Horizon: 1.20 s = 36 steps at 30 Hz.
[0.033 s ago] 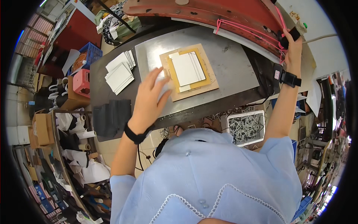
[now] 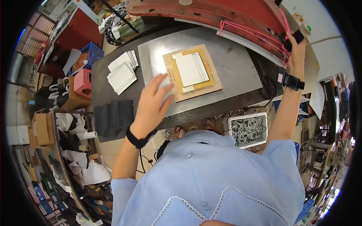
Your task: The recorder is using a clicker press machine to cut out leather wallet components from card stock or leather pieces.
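Note:
My left hand point(image 2: 152, 103) is open, fingers apart and slightly bent, over the steel plate point(image 2: 241, 75) just left of a wooden board point(image 2: 169, 66). On the board lie a yellow plate point(image 2: 205, 64) and white rectangular pieces point(image 2: 188, 69). My right hand point(image 2: 296, 51) is closed on a black handle point(image 2: 297, 37) at the right end of a red press arm point(image 2: 245, 11) with pink cords point(image 2: 260, 35). Left of the steel plate are stacked white pieces point(image 2: 120, 77) and dark grey pieces point(image 2: 113, 118).
The dark table point(image 2: 102, 86) has a white bin of metal parts point(image 2: 247, 128) below its right side. At the left are a blue crate point(image 2: 88, 54), a pink stool point(image 2: 83, 83), cardboard boxes point(image 2: 43, 128) and a rack of rolls point(image 2: 75, 147). Shelving stands at the right point(image 2: 326, 113).
My left hand is very slightly lower in the picture. My right hand stays on the handle.

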Each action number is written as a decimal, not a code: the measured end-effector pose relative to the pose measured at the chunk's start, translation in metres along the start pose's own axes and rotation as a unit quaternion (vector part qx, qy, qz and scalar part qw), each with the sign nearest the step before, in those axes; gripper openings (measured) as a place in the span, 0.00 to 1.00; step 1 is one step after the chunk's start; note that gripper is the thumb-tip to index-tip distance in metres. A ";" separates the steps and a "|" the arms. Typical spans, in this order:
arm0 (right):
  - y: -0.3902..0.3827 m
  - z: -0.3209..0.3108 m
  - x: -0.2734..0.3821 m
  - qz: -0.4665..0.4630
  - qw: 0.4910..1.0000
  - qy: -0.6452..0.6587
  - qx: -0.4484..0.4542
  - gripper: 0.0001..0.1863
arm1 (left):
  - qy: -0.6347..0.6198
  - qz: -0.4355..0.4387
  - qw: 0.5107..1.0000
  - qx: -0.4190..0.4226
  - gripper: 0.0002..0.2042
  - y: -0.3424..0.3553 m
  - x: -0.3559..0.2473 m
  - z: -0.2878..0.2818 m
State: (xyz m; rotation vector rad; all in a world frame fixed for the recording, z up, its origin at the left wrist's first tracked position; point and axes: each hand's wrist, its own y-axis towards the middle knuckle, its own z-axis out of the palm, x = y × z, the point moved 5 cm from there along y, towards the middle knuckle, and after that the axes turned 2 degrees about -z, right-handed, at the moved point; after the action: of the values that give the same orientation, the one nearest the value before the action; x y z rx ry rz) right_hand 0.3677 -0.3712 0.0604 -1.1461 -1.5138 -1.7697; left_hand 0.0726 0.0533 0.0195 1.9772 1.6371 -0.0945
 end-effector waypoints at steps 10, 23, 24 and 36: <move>-0.138 0.026 0.096 0.008 0.992 -0.065 0.106 0.29 | -0.241 0.092 0.965 0.054 0.09 -0.020 -0.055 0.008; -0.026 -0.040 0.079 -0.019 0.998 -0.054 0.025 0.27 | -0.472 0.098 0.876 -0.024 0.51 0.034 -0.114 -0.050; -0.030 -0.015 0.081 0.006 0.996 0.038 0.077 0.27 | -0.486 0.089 0.869 -0.012 0.54 0.035 -0.115 -0.053; -0.117 0.062 0.143 0.034 0.966 0.218 0.132 0.29 | -0.533 -0.162 0.789 -0.257 0.23 -0.018 -0.054 -0.110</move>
State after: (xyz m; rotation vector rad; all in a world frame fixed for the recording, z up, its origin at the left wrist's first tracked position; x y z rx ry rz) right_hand 0.2160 -0.2678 0.1247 -0.6181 -1.3696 -1.5839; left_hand 0.0103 0.0580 0.1259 0.8626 1.0140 -0.6831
